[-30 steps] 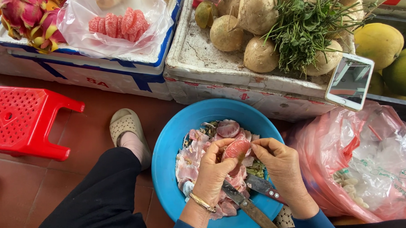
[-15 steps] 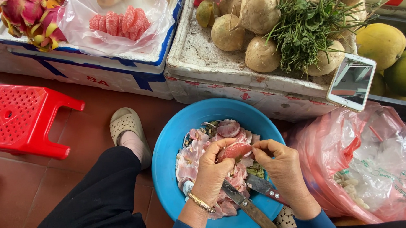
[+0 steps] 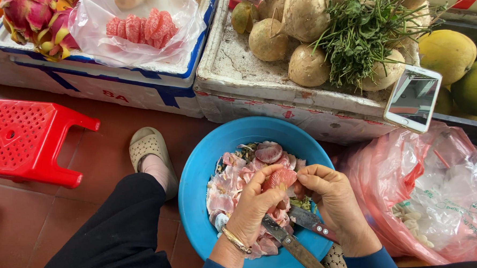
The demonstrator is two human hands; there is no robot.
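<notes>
floor: red-brown tiles (image 3: 103,160), person's black trouser leg (image 3: 122,225) and beige slipper (image 3: 149,146) on them
foam boxes: two white ones at top; left box (image 3: 117,86) with blue tape, right box (image 3: 283,98) stained and cracked
pink bag: big pink plastic bag (image 3: 424,185) right of the basin, pale scraps inside, partly see-through
blue basin: round blue plastic basin (image 3: 204,175) on the floor between the knees, filled with pink and white peel scraps (image 3: 228,187)
red stool: small red plastic stool (image 3: 23,140), left, well apart from the basin
clear bag: clear plastic bag (image 3: 141,22) on the left box, peeled pink fruit segments (image 3: 141,25) inside
dragon fruit: two pink ones (image 3: 32,12), top left corner
round brown fruits: pile (image 3: 286,34) on the right box, green herb bunch (image 3: 366,32) lying across them
green-yellow fruits: large round ones (image 3: 456,63), top right
phone: white phone (image 3: 412,97) leaning on the right box edge, screen lit
left hand: left hand (image 3: 254,204) over the basin, fingers pinching a pink fruit segment (image 3: 280,178), gold bracelet (image 3: 236,240) on wrist
right hand: right hand (image 3: 335,200) fingertips closed on the right side of the same segment, pinch grip
segment location: held between both hands, above the scraps, near basin centre
knives: two knives (image 3: 298,236) lying under the hands on the basin's near side, not gripped as far as visible
</notes>
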